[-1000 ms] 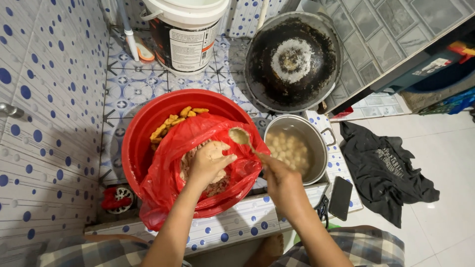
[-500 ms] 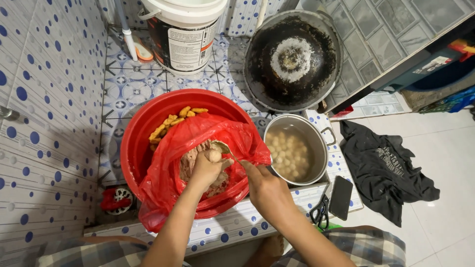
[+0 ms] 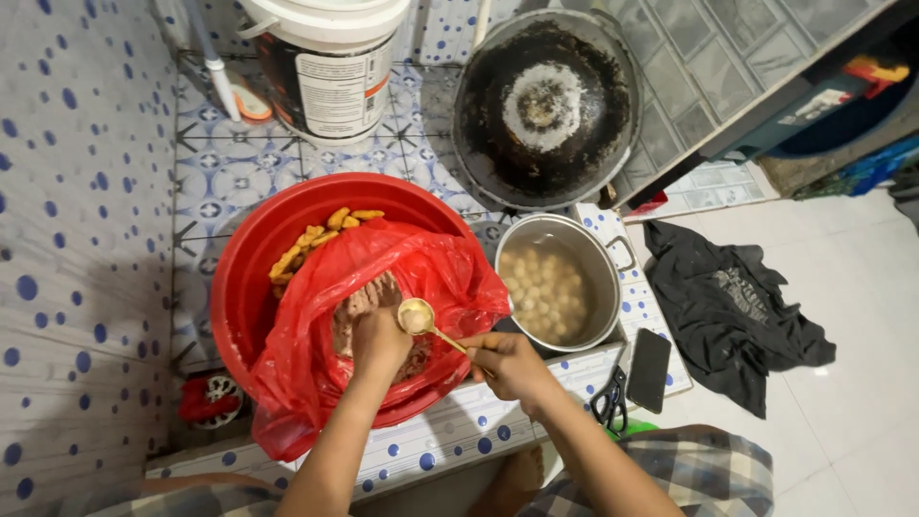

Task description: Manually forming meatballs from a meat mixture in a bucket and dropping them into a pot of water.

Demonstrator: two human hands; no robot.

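My left hand (image 3: 379, 341) is closed inside a red plastic bag (image 3: 383, 278), squeezing the brownish paste (image 3: 362, 303) that lies in it. The bag sits in a big red basin (image 3: 251, 268) with several yellow fried pieces (image 3: 316, 237) at its far side. My right hand (image 3: 509, 364) holds a small golden spoon (image 3: 421, 318) whose bowl rests against the left fist. Right beside the basin stands a steel pot (image 3: 601, 268) of cloudy water with several pale balls (image 3: 546, 287) floating in it.
A blackened wok (image 3: 546, 96) and a white bucket (image 3: 325, 57) stand behind on the patterned tiled ledge. A black phone (image 3: 649, 370) and scissors (image 3: 609, 402) lie near the ledge edge. A dark cloth (image 3: 728, 306) is crumpled on the floor at right.
My right hand has drawn back from the bag toward the ledge edge and now shows the spoon at the left fist. The left hand stays in the paste.
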